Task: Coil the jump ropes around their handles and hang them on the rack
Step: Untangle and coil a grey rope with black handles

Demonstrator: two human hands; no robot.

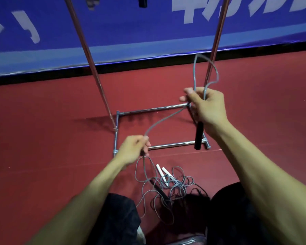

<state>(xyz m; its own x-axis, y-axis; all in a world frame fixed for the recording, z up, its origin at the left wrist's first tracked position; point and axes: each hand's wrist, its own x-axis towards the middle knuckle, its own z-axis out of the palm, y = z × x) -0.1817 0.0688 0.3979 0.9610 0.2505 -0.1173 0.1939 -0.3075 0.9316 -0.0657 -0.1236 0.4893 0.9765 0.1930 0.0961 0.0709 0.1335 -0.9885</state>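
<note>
My right hand (206,106) grips a black jump-rope handle (198,137) that points down, together with a loop of grey rope (195,68) rising above the fist. The rope runs down and left to my left hand (133,149), which pinches it lower down. Below that hand the grey rope falls into a tangled pile (168,188) on the floor. In the pile lie two white handles (162,174) and a second black handle (157,188). The chrome rack (102,96) stands just behind my hands, its base frame on the floor.
The floor is red (51,138). A blue banner wall (131,32) with white lettering runs behind the rack. Dark items (142,2) hang near the rack's top edge. My knees in dark shorts (117,218) flank the pile.
</note>
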